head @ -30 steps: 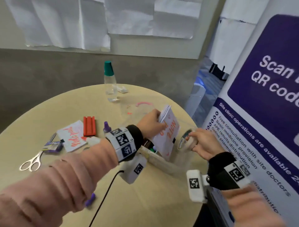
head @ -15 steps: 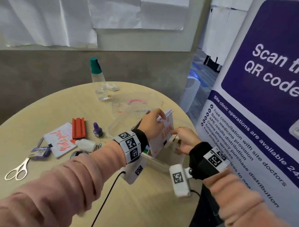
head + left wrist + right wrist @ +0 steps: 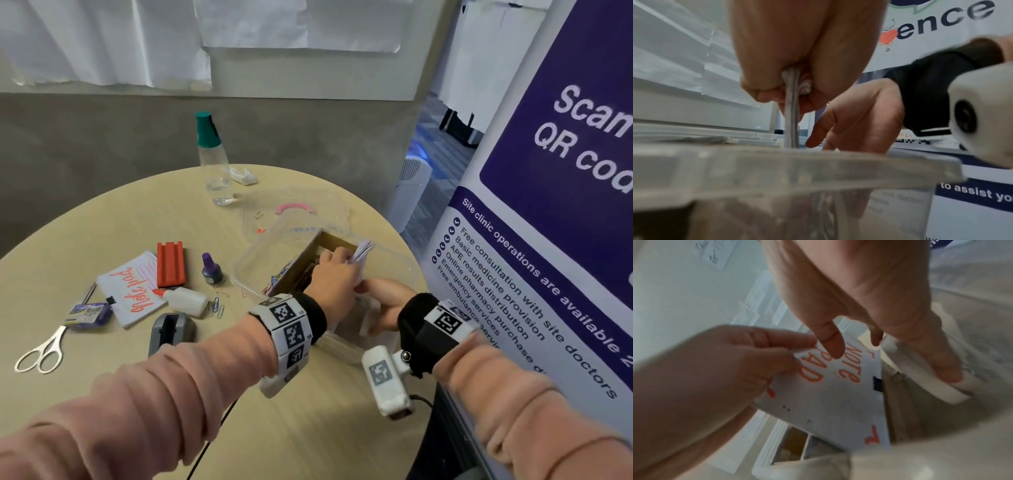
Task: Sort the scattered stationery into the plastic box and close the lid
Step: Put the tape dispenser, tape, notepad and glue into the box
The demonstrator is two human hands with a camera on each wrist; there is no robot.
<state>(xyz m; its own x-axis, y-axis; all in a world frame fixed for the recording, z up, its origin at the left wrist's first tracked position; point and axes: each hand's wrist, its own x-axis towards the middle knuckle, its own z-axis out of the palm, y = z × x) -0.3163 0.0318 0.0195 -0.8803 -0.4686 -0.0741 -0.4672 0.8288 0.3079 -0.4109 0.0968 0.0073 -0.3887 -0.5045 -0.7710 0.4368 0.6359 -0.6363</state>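
The clear plastic box (image 3: pixel 394 260) sits at the table's right edge, its rim filling the left wrist view (image 3: pixel 818 170). My left hand (image 3: pixel 335 277) pinches the top edge of a white notepad (image 3: pixel 838 402) with orange lettering, which stands on edge inside the box. My right hand (image 3: pixel 383 301) reaches into the box beside it, fingers curled over a white tape roll (image 3: pixel 920 369), thumb touching the pad's cover. The clear lid (image 3: pixel 294 212) with a pink handle lies behind the box. A cardboard divider (image 3: pixel 308 260) and small items sit inside.
Left of the box lie a second notepad (image 3: pixel 133 291), red block (image 3: pixel 170 263), purple ink bottle (image 3: pixel 211 269), glue bottle (image 3: pixel 185 300), paper clips (image 3: pixel 217 306), grey dispenser (image 3: pixel 171 330), staples box (image 3: pixel 89 311) and scissors (image 3: pixel 42 349). A water bottle (image 3: pixel 214 164) stands behind; a banner (image 3: pixel 548 240) stands close on the right.
My left hand has lowered the notepad from a tilted hold above the box down into it. My right hand has carried the tape roll in beside the pad.
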